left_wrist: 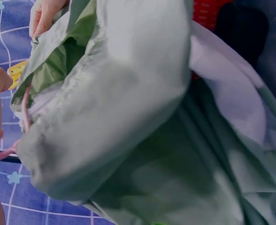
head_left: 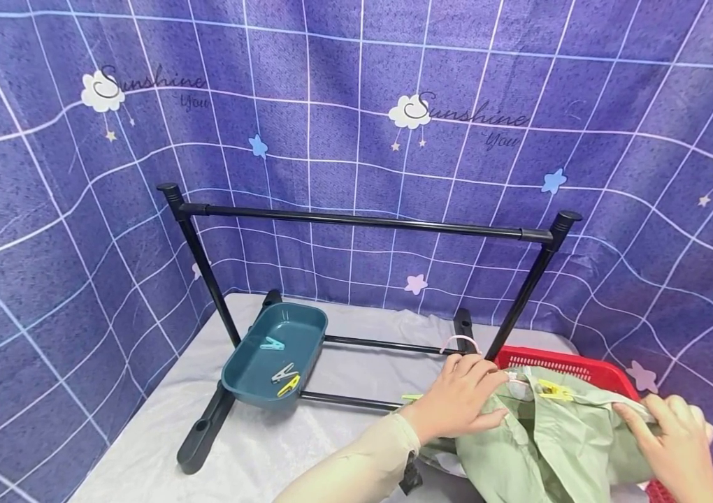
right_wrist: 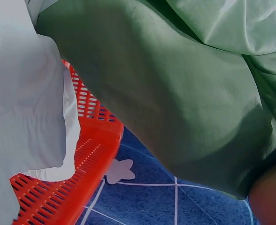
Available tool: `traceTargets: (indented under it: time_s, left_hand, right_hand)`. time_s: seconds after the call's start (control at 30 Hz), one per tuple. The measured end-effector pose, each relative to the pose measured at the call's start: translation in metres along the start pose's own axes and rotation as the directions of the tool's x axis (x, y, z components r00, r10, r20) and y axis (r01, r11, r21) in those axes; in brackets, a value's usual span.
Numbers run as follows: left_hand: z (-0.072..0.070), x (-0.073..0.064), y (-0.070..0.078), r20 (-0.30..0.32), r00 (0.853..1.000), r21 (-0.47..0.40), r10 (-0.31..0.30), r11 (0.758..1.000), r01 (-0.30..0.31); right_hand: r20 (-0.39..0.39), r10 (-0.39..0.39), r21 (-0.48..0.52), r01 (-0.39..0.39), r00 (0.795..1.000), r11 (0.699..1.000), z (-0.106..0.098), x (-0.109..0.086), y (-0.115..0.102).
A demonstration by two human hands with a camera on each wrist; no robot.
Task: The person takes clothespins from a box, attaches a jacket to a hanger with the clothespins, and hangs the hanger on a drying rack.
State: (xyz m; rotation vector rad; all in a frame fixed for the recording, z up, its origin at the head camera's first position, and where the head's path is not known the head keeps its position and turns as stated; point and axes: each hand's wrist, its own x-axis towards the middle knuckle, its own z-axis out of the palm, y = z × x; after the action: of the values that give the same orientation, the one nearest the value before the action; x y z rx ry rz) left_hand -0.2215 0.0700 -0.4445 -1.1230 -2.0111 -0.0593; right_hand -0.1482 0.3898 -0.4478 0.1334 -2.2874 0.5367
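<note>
A light green garment (head_left: pixel 573 440) with a gathered edge hangs between both hands. My left hand (head_left: pixel 460 391) grips a pink clothes hanger (head_left: pixel 459 338) just below its hook, fingers over the garment's upper edge. Part of the hanger (left_wrist: pixel 26 110) shows inside the garment's opening in the left wrist view. A yellow clothespin (head_left: pixel 554 390) is clipped on the edge between the hands. My right hand (head_left: pixel 677 436) pinches the garment's edge at the right, thumb toward me. Near my left wrist, a yellow-green clothespin (head_left: pixel 412 397) is partly hidden.
Behind the garment stands a red basket (head_left: pixel 573 362), with white cloth (right_wrist: pixel 30 108) near it in the right wrist view. A black rack (head_left: pixel 356 221) spans the middle. The teal tray (head_left: pixel 252 395) at left holds a blue, a grey and a yellow clothespin (head_left: pixel 289 385).
</note>
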Motion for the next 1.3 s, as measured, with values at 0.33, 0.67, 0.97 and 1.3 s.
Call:
traceTargets:
  time_s: [0.33,0.67,0.97,1.3]
  left_hand:
    - [0.003,-0.015,-0.005,-0.003,1.000,-0.024,-0.029,0.999,0.029]
    - [0.005,-0.028,-0.008,0.124,0.985,-0.119,-0.119,0.984,0.134]
    - [0.014,-0.042,-0.015,0.144,0.970,-0.136,-0.196,0.967,0.216]
    - [0.024,-0.058,-0.021,0.208,0.944,-0.154,-0.257,0.944,0.291]
  right_hand:
    - [-0.013,-0.002,0.006,0.002,1.000,1.000,0.001,-0.002,0.003]
    - [-0.028,-0.014,0.013,0.015,0.999,1.000,0.002,-0.002,0.005]
    - [-0.037,-0.018,0.013,0.018,0.999,1.000,0.002,-0.002,0.005]
    - [-0.032,-0.011,0.007,0.012,0.999,1.000,0.001,-0.003,0.004]
